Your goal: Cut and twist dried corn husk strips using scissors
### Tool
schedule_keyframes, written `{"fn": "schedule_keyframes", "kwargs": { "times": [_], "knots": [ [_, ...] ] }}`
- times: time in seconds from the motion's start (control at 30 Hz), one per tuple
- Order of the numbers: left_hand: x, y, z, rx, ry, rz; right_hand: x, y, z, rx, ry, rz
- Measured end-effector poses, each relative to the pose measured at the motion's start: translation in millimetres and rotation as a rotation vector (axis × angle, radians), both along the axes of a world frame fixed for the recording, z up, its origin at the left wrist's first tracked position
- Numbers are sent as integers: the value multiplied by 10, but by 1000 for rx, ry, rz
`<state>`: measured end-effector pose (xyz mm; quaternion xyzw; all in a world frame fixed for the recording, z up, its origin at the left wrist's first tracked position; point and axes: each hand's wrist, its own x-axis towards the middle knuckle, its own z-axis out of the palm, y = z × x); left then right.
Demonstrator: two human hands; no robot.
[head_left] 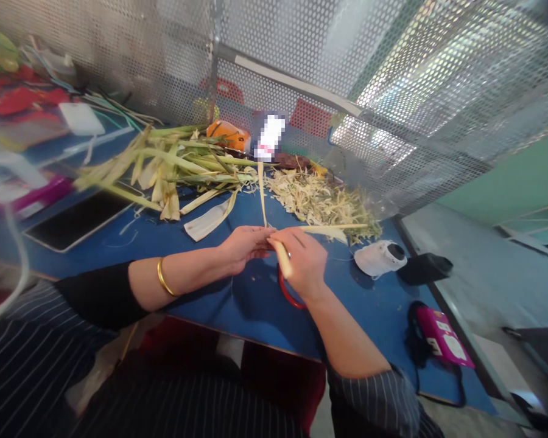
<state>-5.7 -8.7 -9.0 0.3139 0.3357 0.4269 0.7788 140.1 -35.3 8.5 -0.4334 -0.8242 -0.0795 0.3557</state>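
My left hand [249, 248] and my right hand [304, 258] meet above the blue table, fingers pinched together. Between them are pale, dry leaf strips, resembling husk. A folded strip end [282, 260] pokes out over my right hand, one thin strip [262, 198] runs away from me, and another strip [333, 227] points right. Exactly how the strips join is hidden by my fingers. A red ring-shaped thing [292, 298] lies partly beneath my right hand. Beyond my left hand are a wide pale husk piece [207, 220] and a heap of long yellow-green leaves [178, 161].
Chopped pale shreds [319, 198] are piled at the back. White thread [377, 260] and black thread [424, 269] cones lie right, near a magenta box [445, 337]. A dark phone [84, 216] lies left. Perforated metal mesh [292, 61] walls the table's far side.
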Motion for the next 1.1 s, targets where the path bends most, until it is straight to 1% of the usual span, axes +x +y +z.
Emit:
{"fn": "schedule_keyframes", "kwargs": {
  "times": [0.03, 0.1, 0.17, 0.23, 0.3, 0.37, 0.4, 0.47, 0.57, 0.63, 0.73, 0.87, 1.1],
  "knots": [
    [-12, 3, 21, -1, -7, 12, 7, -5, 1, 42, -50, 23],
    [-34, 3, 73, 7, -30, -16, 24, -1, 6, 72, -69, 19],
    [-47, 3, 112, 2, -27, -87, 42, 19, 14, 51, -17, -25],
    [-51, 9, 119, -43, 2, -121, 52, 38, 20, 21, 3, -30],
    [-50, 22, 105, -88, 23, -86, 49, 44, 26, 28, -28, 17],
    [-50, 35, 93, -78, 2, -43, 39, 38, 33, 59, -61, 63],
    [-51, 39, 93, -55, -18, -39, 36, 34, 37, 71, -53, 68],
    [-55, 41, 103, -9, -27, -79, 37, 32, 43, 48, 16, 61],
    [-63, 38, 121, 16, 75, -155, 56, 50, 39, -61, 147, 38],
    [-70, 41, 124, 15, 155, -170, 67, 66, 30, -110, 177, 36],
    [-87, 50, 122, 20, 226, -181, 73, 77, 23, -123, 169, 47],
    [-103, 58, 126, 16, 284, -226, 78, 73, 42, -141, 162, 55],
    [-95, 61, 137, 27, 341, -270, 109, 81, 82, -162, 184, 26]
  ]
}}
